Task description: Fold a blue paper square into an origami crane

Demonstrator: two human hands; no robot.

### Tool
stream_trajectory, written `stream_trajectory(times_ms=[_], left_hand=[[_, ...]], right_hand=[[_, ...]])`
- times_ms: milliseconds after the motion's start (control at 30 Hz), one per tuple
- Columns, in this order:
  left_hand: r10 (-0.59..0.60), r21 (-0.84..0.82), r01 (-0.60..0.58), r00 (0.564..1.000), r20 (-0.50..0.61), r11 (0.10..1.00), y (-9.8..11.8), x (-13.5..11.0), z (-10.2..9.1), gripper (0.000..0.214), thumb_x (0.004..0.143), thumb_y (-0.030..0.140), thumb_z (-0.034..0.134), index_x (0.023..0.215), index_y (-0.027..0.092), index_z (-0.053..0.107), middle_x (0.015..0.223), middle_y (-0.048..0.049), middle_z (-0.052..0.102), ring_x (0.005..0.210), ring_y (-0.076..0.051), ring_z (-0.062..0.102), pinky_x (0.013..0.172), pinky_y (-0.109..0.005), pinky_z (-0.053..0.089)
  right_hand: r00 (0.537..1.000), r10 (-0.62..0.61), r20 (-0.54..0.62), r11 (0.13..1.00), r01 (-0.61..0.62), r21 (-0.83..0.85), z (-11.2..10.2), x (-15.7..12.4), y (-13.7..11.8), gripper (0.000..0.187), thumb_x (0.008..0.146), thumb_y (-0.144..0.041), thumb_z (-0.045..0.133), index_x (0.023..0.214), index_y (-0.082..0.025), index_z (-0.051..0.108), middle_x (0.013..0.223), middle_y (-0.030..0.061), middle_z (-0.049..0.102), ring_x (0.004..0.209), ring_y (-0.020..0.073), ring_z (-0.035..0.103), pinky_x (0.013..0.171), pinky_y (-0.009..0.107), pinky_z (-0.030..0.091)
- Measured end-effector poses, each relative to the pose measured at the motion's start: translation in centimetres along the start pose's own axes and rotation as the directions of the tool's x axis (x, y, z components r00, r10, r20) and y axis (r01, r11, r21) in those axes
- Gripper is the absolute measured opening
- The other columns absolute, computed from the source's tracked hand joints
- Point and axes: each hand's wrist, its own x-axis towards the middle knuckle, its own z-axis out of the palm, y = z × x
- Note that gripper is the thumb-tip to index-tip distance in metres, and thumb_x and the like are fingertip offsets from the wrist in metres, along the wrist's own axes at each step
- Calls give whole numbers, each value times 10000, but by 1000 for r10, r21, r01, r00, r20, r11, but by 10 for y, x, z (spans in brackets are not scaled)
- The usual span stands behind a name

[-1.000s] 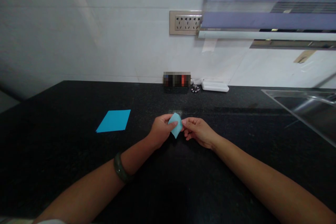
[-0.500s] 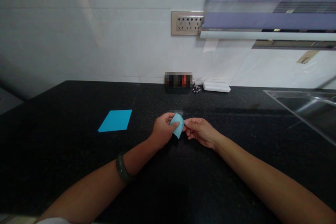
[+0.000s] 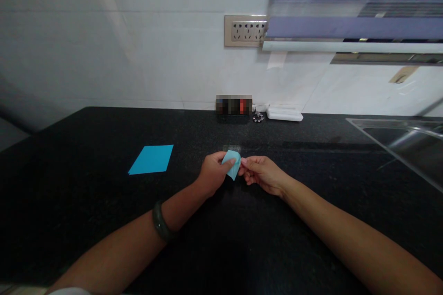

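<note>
A small folded piece of light blue paper (image 3: 231, 170) is held up between my two hands over the dark countertop (image 3: 214, 226). My left hand (image 3: 215, 173) grips it from the left, thumb pressed on its front face and fingers hidden behind. At the paper's right edge, my right hand (image 3: 258, 171) pinches with thumb and index finger, the other fingers curled below. Flat on the counter to the left of my hands lies a brighter blue square of paper (image 3: 152, 159), apart from both hands.
Against the wall stand a blurred dark box (image 3: 234, 106), a beaded loop (image 3: 258, 117) and a white slab-like object (image 3: 284, 114). A metal sink (image 3: 411, 143) is set in at the right. A socket panel (image 3: 228, 31) and a purple blind (image 3: 311, 25) are above.
The light blue paper has turned and tilted slightly in my hands, shifting a little to the left. Both hands keep their hold, and the square on the counter stays put.
</note>
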Motion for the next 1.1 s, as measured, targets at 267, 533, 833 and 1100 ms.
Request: stream_trajectory(times_ms=[267, 533, 833, 1100], left_hand=[[25, -35, -27, 997, -70, 999, 1, 0, 1, 218, 665, 289, 578, 807, 125, 562, 741, -40, 604, 670, -135, 562, 596, -246, 434], [30, 26, -29, 999, -41, 999, 2, -2, 0, 188, 656, 281, 574, 763, 127, 565, 671, -17, 587, 615, -120, 533, 554, -229, 410], [14, -15, -15, 999, -35, 1000, 1, -2, 0, 236, 652, 309, 589, 809, 134, 573, 716, -30, 608, 635, -124, 553, 564, -234, 429], [-71, -163, 68, 997, -13, 984, 5, -1, 4, 316, 690, 295, 572, 958, 136, 521, 777, -51, 606, 626, -119, 562, 558, -242, 441]], right_hand=[[999, 22, 37, 999, -21, -29, 0, -1, -1, 227, 701, -340, 596, 676, -114, 586, 631, 8, 599, 441, 38, 489, 437, 175, 405], [997, 23, 67, 1000, -23, 8, -5, 1, 0, 259, 725, -369, 563, 705, -112, 592, 655, 20, 607, 456, 46, 508, 448, 182, 409], [996, -83, -42, 987, 76, -144, 7, -2, 5, 320, 692, -434, 568, 631, -120, 567, 569, 1, 572, 417, 42, 469, 405, 171, 375], [977, -177, -119, 959, 145, -243, 1, 2, 5, 287, 717, -401, 543, 617, -132, 550, 546, -12, 558, 385, 40, 444, 399, 179, 358]])
